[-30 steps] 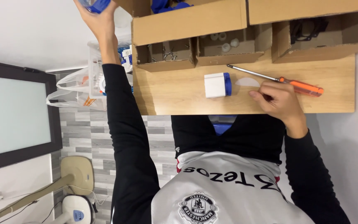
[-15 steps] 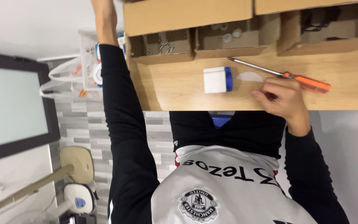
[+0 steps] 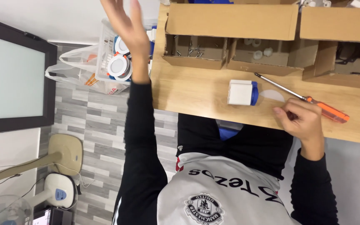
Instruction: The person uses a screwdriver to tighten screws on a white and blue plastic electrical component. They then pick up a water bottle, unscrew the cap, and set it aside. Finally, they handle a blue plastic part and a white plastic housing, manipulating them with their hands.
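While resting curled on the light wooden tabletop, right hand closed loosely, touching the orange-handled metal screwdriver; white-and-blue plastic block near its fingers. Left hand raised, fingers spread, empty, just above a clear plastic basket.

From my seat, the head view comes through upside down. The person's left hand is raised with its fingers spread and nothing in it, over a clear plastic basket of round white fittings beside the wooden table. The right hand rests loosely curled on the table's near edge, just beside the orange handle of a screwdriver. A small white and blue box sits between the hands. Behind it, open cardboard boxes hold screws and small white parts.
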